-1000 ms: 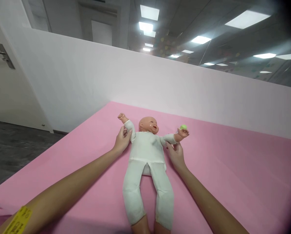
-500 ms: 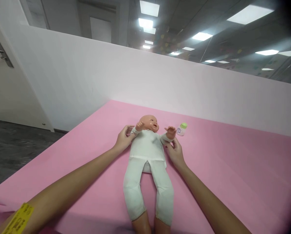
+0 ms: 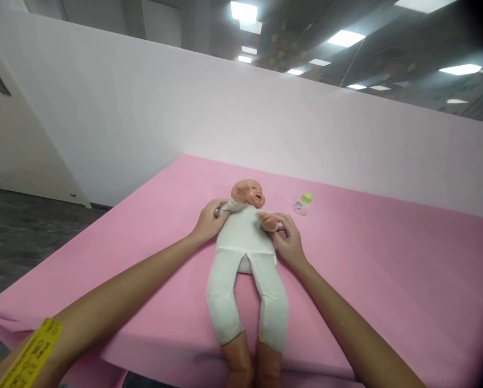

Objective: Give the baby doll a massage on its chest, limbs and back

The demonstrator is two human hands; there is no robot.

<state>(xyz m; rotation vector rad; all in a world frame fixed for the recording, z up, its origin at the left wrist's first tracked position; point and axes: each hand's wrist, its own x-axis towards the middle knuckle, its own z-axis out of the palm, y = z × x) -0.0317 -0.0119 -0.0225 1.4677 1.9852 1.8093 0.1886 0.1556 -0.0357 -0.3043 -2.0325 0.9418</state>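
Since the earlier frames, both arms of the doll (image 3: 245, 242) have been folded inward from a spread position onto its chest, and the small bottle (image 3: 302, 203) with the green cap, previously at the doll's fist, now lies alone on the tabletop (image 3: 387, 280).

The doll lies on its back at the centre of the pink tabletop, long axis running near to far, head at the far end, bare feet over the near edge. It sits directly between the two hands, roughly equally close to each.

The left hand (image 3: 209, 221) is closed around the doll's arm at the shoulder on the left side, fingers curled over the sleeve. The right hand (image 3: 288, 242) holds the doll's other forearm, pressing its fist against the chest; thumb and fingers wrap the wrist. Both forearms reach forward from the near edge, converging on the doll's torso, palms turned inward.

The bottle lies to the far right of the doll's head, apart from both hands. A yellow tag (image 3: 31, 355) sits on the left forearm.
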